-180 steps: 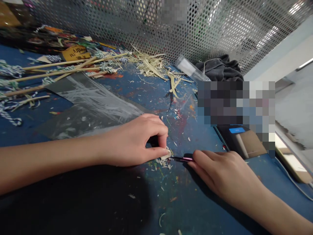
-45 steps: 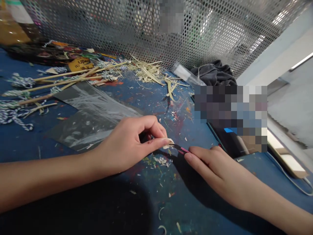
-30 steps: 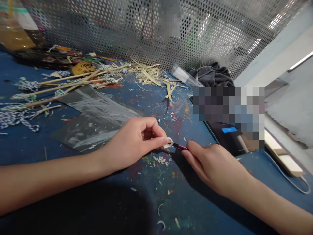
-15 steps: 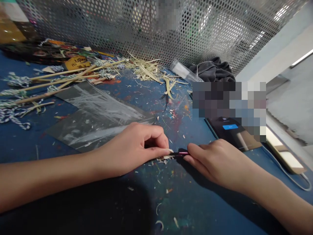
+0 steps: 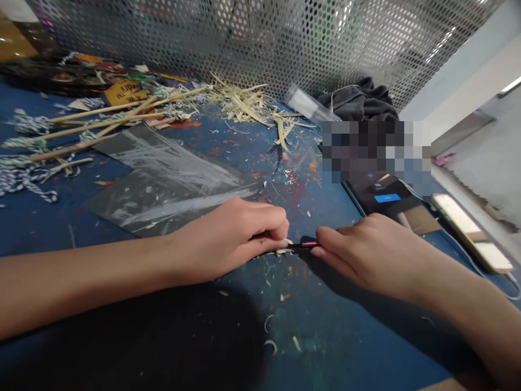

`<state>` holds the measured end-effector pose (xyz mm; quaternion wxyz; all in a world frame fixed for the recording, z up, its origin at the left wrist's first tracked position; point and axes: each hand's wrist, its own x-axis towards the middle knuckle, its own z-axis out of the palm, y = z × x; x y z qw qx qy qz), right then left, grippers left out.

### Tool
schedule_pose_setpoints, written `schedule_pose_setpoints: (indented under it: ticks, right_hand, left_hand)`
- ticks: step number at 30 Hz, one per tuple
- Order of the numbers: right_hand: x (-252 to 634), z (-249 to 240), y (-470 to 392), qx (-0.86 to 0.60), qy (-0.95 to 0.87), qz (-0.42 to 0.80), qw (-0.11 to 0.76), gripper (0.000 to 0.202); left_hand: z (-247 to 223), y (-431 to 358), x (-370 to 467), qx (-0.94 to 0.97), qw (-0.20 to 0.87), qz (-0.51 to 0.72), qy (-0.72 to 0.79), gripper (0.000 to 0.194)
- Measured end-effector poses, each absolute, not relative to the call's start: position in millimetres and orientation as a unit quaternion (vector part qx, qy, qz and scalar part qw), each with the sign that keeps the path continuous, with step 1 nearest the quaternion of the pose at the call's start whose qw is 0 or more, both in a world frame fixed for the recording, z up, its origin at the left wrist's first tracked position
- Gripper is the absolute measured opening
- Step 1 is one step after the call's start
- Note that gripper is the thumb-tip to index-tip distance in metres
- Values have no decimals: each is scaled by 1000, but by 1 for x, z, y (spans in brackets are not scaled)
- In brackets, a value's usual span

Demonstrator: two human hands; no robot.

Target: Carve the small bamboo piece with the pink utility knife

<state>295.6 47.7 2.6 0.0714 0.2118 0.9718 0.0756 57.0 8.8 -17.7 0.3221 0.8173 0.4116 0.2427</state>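
My left hand (image 5: 244,236) rests on the blue table, its thumb and fingers pinched on a small pale wood piece (image 5: 288,242). Only the tip of that piece shows; my fingers cover the rest. My right hand (image 5: 358,247) grips a slim craft knife (image 5: 310,244) with a shiny pink handle. The knife's dark, narrow end points left and meets the pale piece at my left fingertips. Small pale shavings (image 5: 280,252) lie just beneath.
Sanding sheets (image 5: 171,179) lie behind my left hand, with string-wrapped sticks (image 5: 97,120) beyond. Pale strips (image 5: 244,103) are piled near the perforated metal screen (image 5: 244,43). To the right are a tablet (image 5: 382,198), a phone (image 5: 468,231) with a cable, and dark cloth (image 5: 362,100).
The view has shifted slightly, so the table's things sit higher. My left thumb and fingers have drawn closer together. Both hands keep their grips, and the knife still meets the pale piece.
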Motion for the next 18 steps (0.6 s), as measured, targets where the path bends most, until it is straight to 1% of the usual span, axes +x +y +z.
schedule_pose_setpoints:
  ticks: [7, 12, 15, 18]
  right_hand:
    - [297, 3, 50, 215, 971, 77, 69, 41]
    - [295, -5, 56, 234, 968, 72, 55, 58]
    - [293, -11, 58, 262, 963, 65, 32, 64]
    - [291, -13, 57, 296, 953, 58, 9, 63]
  left_hand:
    - [-13, 10, 59, 841, 289, 216, 402, 17]
    - [-9, 12, 61, 824, 303, 220, 425, 17]
    - [-14, 12, 61, 777, 338, 253, 468, 16]
    - [-18, 13, 62, 710, 377, 319, 502, 17]
